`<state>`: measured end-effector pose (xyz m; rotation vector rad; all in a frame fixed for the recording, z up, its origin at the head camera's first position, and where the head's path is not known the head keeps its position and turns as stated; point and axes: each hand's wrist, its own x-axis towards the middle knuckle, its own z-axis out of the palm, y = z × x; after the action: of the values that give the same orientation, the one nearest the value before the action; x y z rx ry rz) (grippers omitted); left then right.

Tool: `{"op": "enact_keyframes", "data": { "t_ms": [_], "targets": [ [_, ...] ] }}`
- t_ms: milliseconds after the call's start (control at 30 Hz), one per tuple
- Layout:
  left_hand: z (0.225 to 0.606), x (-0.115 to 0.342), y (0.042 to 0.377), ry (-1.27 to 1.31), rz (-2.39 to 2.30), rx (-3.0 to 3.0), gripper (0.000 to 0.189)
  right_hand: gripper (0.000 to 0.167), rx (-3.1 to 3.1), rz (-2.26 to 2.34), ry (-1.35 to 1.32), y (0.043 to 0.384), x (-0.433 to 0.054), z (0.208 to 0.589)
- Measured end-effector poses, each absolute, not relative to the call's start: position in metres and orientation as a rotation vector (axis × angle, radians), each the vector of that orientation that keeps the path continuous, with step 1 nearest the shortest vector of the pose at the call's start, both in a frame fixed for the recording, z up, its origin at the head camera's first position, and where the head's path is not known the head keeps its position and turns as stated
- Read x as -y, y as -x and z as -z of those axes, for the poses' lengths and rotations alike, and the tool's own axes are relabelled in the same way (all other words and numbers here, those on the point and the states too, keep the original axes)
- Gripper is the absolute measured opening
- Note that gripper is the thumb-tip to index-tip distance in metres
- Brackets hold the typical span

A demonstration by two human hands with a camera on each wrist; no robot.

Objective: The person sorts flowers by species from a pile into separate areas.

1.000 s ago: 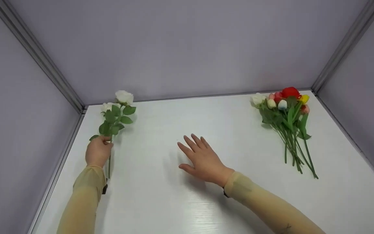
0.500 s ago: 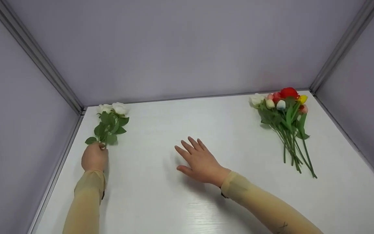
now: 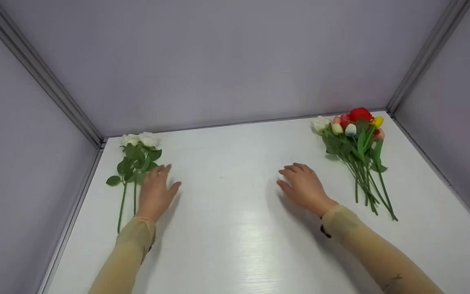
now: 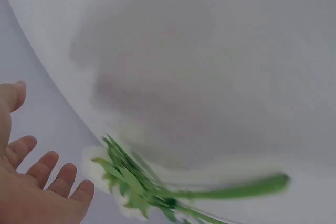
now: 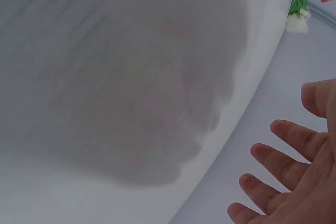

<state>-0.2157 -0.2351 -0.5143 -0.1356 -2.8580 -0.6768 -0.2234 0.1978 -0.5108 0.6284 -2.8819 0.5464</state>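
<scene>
Two white roses (image 3: 150, 140) with green leaves and stems lie side by side at the left of the white table (image 3: 227, 228). Just right of their stems is my left hand (image 3: 155, 196), fingers spread and holding nothing; it overlaps a few leaves in the head view. The left wrist view shows its loose fingers apart from the rose stems (image 4: 236, 188). My right hand (image 3: 305, 188) hovers over the right middle of the table, fingers relaxed, nothing in its grasp. Farther right lies a bunch of mixed flowers (image 3: 359, 143), with red, yellow, pink, white and blue-white blooms.
Grey panels stand around the table, with a back wall (image 3: 235, 61) behind it and side walls at left and right. Metal frame posts (image 3: 426, 61) mark the corners. The bunch's stems (image 3: 367, 188) point toward the table's front.
My left hand has laid its rose beside the other, let go and moved right. My right hand has shifted right, toward the mixed flowers. The head view has turned slightly.
</scene>
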Motion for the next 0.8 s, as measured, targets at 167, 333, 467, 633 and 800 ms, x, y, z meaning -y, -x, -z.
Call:
{"op": "enact_keyframes", "data": {
  "t_ms": [167, 333, 467, 633, 800],
  "targets": [
    [0.511, 0.164, 0.205, 0.496, 0.491, 2.965, 0.068, 0.026, 2.895, -0.641, -0.383, 0.233, -0.257, 0.508],
    [0.508, 0.094, 0.183, 0.906, 0.326, 2.961, 0.071, 0.024, 2.982, -0.685, -0.154, 0.237, -0.316, 0.501],
    [0.504, 0.048, 0.167, 1.185, 0.206, 2.869, 0.072, 0.024, 3.046, -0.701, -0.044, 0.239, -0.357, 0.496],
    [0.503, 0.006, 0.155, 1.345, 0.160, 2.775, 0.073, 0.020, 3.152, -0.690, -0.004, 0.234, -0.389, 0.490],
    [0.508, -0.019, 0.148, 1.394, 0.160, 2.750, 0.071, 0.025, 3.299, -0.739, -0.015, 0.226, -0.399, 0.485]
  ]
}}
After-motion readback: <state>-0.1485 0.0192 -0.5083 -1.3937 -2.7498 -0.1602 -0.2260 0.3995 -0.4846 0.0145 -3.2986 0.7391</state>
